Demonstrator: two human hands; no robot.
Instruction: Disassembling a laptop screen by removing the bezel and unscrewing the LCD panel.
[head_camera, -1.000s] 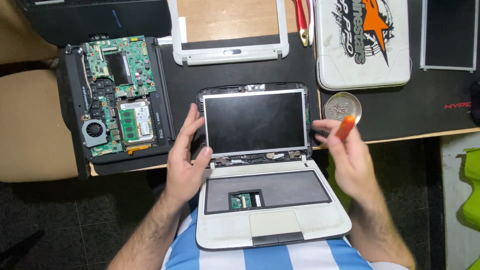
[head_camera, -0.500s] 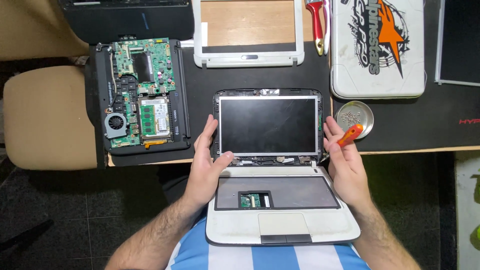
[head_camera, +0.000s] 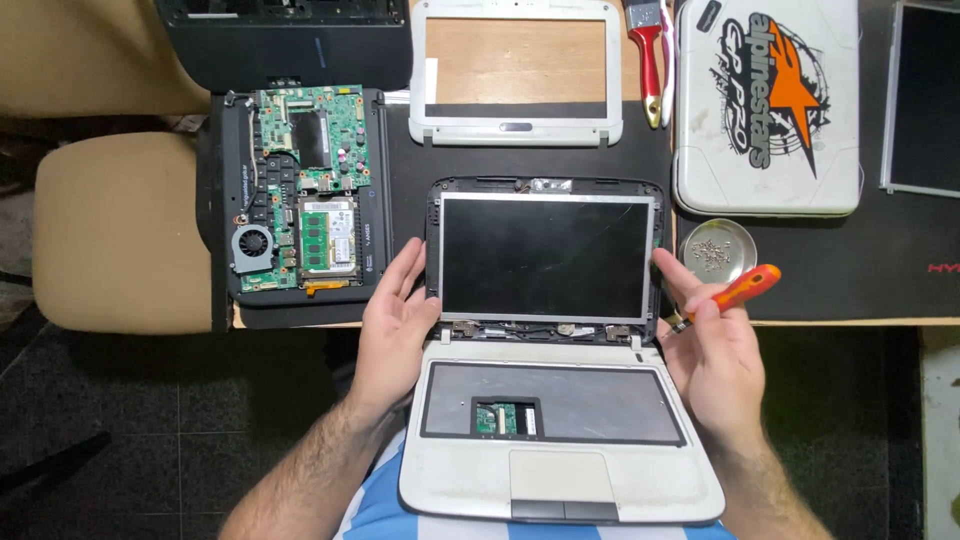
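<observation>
A small white laptop (head_camera: 560, 470) lies open on my lap and the desk edge, its keyboard removed and its screen bezel off. The bare dark screen panel (head_camera: 545, 257) lies flat on the desk mat. My left hand (head_camera: 398, 315) rests open against the screen's left edge. My right hand (head_camera: 715, 345) sits at the screen's right edge and holds an orange-handled screwdriver (head_camera: 735, 292).
A round metal dish of screws (head_camera: 716, 250) is right of the screen. An opened laptop base with green circuit board and fan (head_camera: 300, 195) lies at left. A white screen bezel (head_camera: 515, 70), red brush (head_camera: 648, 60), white stickered lid (head_camera: 768, 105) and spare panel (head_camera: 925, 100) lie behind. A tan chair (head_camera: 115, 230) stands left.
The view has drifted so everything sits a little lower and more to the right. Both hands stay at the screen's sides; the right hand has lifted slightly with the screwdriver.
</observation>
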